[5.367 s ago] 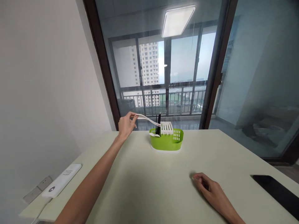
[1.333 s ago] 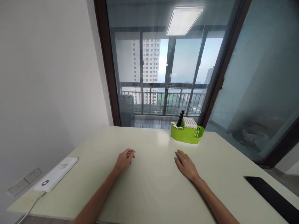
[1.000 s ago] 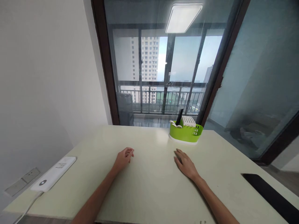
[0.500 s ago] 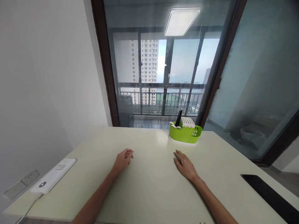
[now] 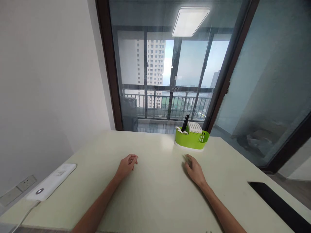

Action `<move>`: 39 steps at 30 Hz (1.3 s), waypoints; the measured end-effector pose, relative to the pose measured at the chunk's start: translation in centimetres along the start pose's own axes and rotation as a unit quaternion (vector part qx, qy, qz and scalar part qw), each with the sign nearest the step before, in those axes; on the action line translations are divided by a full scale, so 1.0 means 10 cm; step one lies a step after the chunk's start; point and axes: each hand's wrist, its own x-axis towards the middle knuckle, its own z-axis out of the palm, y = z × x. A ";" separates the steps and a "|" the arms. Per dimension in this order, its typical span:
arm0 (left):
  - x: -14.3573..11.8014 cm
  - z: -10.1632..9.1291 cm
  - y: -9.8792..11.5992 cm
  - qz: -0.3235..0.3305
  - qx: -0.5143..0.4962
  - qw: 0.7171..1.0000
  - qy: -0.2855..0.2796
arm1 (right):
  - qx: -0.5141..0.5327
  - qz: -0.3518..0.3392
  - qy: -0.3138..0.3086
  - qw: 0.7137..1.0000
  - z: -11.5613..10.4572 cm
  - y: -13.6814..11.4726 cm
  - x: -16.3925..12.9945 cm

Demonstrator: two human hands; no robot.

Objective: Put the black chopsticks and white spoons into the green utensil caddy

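Note:
My left hand rests on its side on the pale table, fingers loosely curled with the thumb against them. No object shows in it. Across from it, my right hand is turned partly on its edge, its thumb apart from the bent fingers and holding nothing. Just beyond the right hand stands a green utensil holder with a white base. Black chopsticks, white spoon-like handles and a white slotted compartment stick up from it.
At the left edge lies a white power strip with a cable. A black flat mat-like thing is on the right side. A wall borders the left, and glass doors stand behind the table.
My right hand has rolled onto its edge, its fingers drawing closer together and curling instead of lying flat. My left hand stays nearly as it was; the view has shifted slightly.

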 end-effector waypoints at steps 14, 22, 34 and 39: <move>-0.01 0.04 0.01 -0.007 -0.016 1.000 -0.007 | -0.025 0.086 0.124 0.988 -0.37 0.47 0.45; -0.04 0.05 0.02 -0.005 -0.010 1.000 -0.006 | -0.094 0.081 0.053 0.991 -0.40 0.62 0.76; -0.03 0.05 0.01 0.003 -0.001 1.000 -0.020 | -0.154 0.060 0.012 0.986 -0.34 0.69 0.86; -0.03 0.05 0.03 0.001 0.002 1.000 -0.015 | -0.158 0.048 0.006 0.986 -0.31 0.61 0.78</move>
